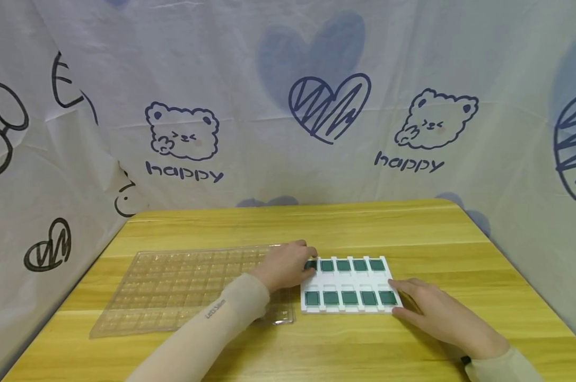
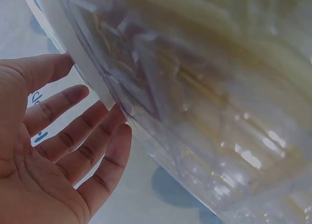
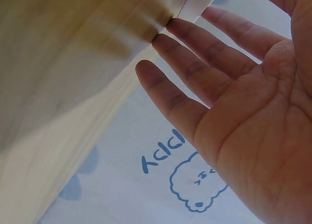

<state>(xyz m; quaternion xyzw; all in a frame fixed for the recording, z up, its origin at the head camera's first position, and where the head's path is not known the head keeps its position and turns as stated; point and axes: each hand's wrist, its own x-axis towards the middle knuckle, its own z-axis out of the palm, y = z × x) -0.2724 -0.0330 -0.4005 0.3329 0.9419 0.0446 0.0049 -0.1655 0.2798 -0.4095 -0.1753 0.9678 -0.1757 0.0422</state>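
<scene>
A white rectangular tray (image 1: 350,279) lies flat on the table, with two rows of dark green square pieces (image 1: 330,298) in its slots. My left hand (image 1: 288,265) is at its left end, covering part of the far left slot. In the left wrist view the thumb and fingertips touch the edge of the white tray (image 2: 90,55), the fingers spread and gently bent. Against the right end rests my right hand (image 1: 431,313), with fingertips at the edge and fingers nearly straight. The right wrist view shows these fingers (image 3: 190,70) extended beside the tray's side.
A large clear plastic tray (image 1: 161,286) with many small compartments lies left of the white tray, partly under my left forearm. Both sit on a wood-grain table (image 1: 288,228). A printed white cloth (image 1: 269,154) hangs behind the table and along its sides.
</scene>
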